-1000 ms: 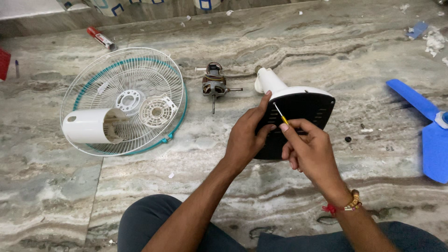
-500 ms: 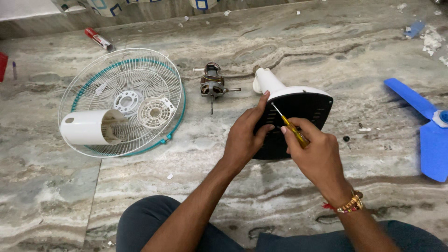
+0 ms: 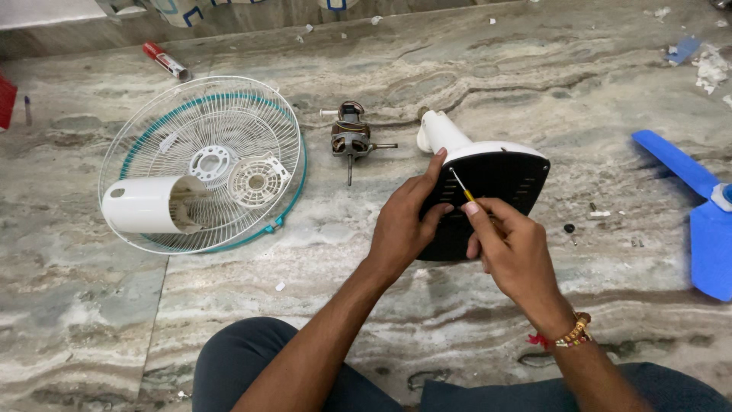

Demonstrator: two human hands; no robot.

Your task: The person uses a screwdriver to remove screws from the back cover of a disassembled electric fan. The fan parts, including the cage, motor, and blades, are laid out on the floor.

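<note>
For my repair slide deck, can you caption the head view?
Left hand steadies a fan base while right hand applies a screwdriver; fan guard and motor lie nearby.

- The floor (image 3: 229, 305) is polished stone, grey and cream with wavy brown veins, seams running through it.
- At 12 o'clock it meets a low, darker step or wall base (image 3: 252, 23).
- At 11 o'clock a pale strip (image 3: 38, 11) lies in the corner.
- Bits of white scrap (image 3: 713, 65) lie at 2 o'clock, with smaller flecks at 12.
- Light is even and soft; shadows are faint.
</note>
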